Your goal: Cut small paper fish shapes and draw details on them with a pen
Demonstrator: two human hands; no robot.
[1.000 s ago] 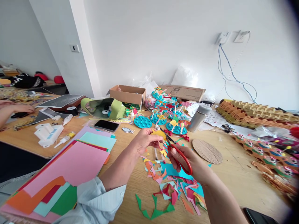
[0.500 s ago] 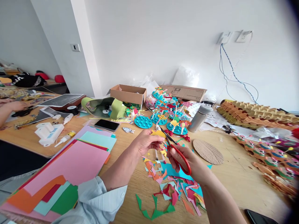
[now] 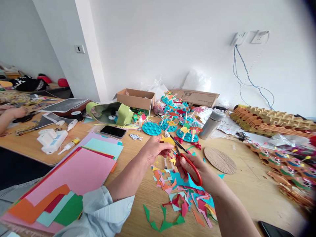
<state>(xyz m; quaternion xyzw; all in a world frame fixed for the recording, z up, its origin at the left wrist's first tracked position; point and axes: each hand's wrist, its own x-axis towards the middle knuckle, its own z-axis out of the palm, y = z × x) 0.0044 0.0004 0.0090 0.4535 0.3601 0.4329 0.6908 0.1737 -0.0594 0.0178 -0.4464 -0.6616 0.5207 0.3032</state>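
Observation:
My left hand (image 3: 155, 149) pinches a small piece of yellow paper (image 3: 167, 140) between its fingers. My right hand (image 3: 197, 171) grips red-handled scissors (image 3: 191, 169), and their dark blades reach up and left to the yellow paper. Below both hands lies a loose heap of coloured paper scraps (image 3: 179, 194) on the wooden table (image 3: 249, 191). A pale blue sleeve (image 3: 101, 210) covers my left forearm. To the left of my arm lies a stack of coloured card sheets (image 3: 66, 177), with pink on top.
A co-worker's hand (image 3: 16, 112) works at the far left. Teal discs with paper decorations (image 3: 151, 128), a steel flask (image 3: 209, 125), a cardboard oval (image 3: 219, 160), a phone (image 3: 113, 131), a cardboard box (image 3: 135, 99) and egg trays (image 3: 271, 121) surround the work area.
The view has drifted slightly. My hands still hold the yellow paper and scissors in nearly the same place. The co-worker's hand has moved a little to the left.

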